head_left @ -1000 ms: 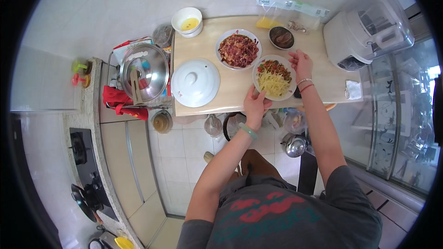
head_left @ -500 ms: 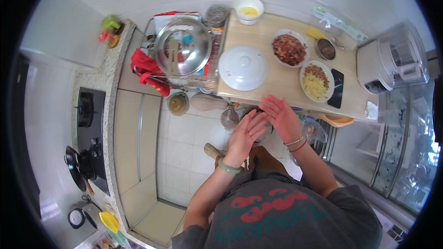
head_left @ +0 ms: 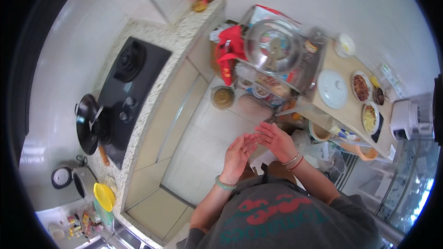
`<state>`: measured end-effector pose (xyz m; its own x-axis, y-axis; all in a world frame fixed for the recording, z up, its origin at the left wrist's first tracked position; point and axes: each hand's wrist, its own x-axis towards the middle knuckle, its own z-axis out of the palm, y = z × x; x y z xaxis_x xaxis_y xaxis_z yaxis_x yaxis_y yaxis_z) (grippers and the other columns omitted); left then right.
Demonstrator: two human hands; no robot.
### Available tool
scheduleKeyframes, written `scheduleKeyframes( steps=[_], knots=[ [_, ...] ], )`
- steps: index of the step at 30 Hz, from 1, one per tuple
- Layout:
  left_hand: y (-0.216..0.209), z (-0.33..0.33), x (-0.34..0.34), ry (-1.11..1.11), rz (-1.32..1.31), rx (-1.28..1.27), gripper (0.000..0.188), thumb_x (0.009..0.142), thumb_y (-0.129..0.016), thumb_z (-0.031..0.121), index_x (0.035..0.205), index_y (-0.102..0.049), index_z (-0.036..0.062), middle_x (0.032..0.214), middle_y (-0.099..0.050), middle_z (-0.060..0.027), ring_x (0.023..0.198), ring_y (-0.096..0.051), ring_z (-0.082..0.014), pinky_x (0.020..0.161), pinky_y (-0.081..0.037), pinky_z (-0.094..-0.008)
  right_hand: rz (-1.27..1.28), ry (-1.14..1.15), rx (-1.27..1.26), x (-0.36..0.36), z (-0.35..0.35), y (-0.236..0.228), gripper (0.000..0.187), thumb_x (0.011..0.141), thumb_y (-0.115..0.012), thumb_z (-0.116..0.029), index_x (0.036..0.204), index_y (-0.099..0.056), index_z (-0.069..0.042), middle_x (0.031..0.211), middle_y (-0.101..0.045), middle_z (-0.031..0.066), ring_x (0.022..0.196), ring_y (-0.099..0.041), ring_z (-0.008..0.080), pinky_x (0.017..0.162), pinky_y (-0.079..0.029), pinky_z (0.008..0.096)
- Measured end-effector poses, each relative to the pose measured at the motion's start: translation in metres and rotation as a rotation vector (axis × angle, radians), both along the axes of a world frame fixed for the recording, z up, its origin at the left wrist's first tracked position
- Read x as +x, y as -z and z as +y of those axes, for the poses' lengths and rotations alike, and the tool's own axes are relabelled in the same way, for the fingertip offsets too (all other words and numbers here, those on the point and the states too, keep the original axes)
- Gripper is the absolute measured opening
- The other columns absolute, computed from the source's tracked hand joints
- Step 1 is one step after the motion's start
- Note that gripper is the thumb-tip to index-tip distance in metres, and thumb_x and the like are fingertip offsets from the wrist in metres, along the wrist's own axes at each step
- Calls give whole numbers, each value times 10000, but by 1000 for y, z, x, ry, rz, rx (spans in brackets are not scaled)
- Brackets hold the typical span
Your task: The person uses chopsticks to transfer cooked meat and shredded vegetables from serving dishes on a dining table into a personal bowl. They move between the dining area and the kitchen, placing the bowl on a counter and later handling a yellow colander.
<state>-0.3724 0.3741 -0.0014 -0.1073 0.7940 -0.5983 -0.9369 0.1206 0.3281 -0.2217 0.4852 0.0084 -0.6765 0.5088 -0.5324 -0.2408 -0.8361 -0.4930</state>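
My left hand (head_left: 235, 160), a pale green bangle at its wrist, is held palm up in front of my body with nothing in it. Beside it, fingertips close to the left one's, my right hand (head_left: 278, 144) is likewise palm up and bare, fingers stretched. Both hover over the tiled floor. Beyond them on the floor stand a brown lidded jar (head_left: 223, 97) and a long pale gourd (head_left: 254, 109). The wooden table ahead to the right bears a white lid (head_left: 332, 88), a dish of dark shredded food (head_left: 361, 88) and a dish of yellow shreds (head_left: 369, 121).
On the left, a speckled counter (head_left: 183, 30) carries a black gas stove (head_left: 147, 67) with a black wok (head_left: 86, 131), and a yellow basket (head_left: 104, 197). A rack ahead holds a steel basin lid (head_left: 258, 48) and a red cloth bag (head_left: 230, 46). A white appliance (head_left: 402, 117) stands far right.
My view has turned left, so the table has shifted right and more of the stove and counter shows. Both hands remain raised, palms up and bare.
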Motion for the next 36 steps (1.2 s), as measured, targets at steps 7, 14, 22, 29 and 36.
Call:
scheduleKeyframes(
  steps=[7,14,22,29,36],
  knots=[
    [-5,-78,-120,-321,-4,-32,169,1006,-465,225,1012,-577,99,1005,-662,-67,985,-617,-237,946,-470,-392,108,-252,-38,-153,-50,-7,393,1012,-459,-208,1348,-462,-5,1277,-584,156,1129,-597,223,952,-486,350],
    [-10,-110,-176,-483,-13,2,199,1014,-466,286,954,-562,123,999,-645,-44,990,-600,-210,918,-470,-376,96,-421,-77,-228,-54,5,375,1014,-455,-254,1289,-515,-7,1205,-624,138,1028,-629,203,898,-510,338],
    [-32,-106,-254,-506,150,-98,199,1006,-497,267,1103,-569,110,1003,-637,-19,976,-595,-174,903,-475,-331,98,-483,-205,-311,-63,34,380,1020,-429,-292,1251,-542,-12,1160,-647,128,994,-639,199,879,-515,333],
    [-30,-131,-331,-521,248,27,269,1016,-465,297,1149,-562,84,1104,-639,-71,1061,-592,-206,959,-460,-371,230,-561,-195,-416,-85,21,418,1022,-419,-341,1277,-539,-32,1207,-628,105,1030,-621,171,923,-490,312],
    [-28,-103,-353,-338,194,91,541,1022,-328,484,1327,-477,63,1395,-483,-145,1305,-437,-267,1115,-316,-432,194,-342,-89,-413,-71,15,602,1023,-306,-491,1368,-473,-26,1380,-518,100,1234,-507,194,1082,-353,376]
  ],
)
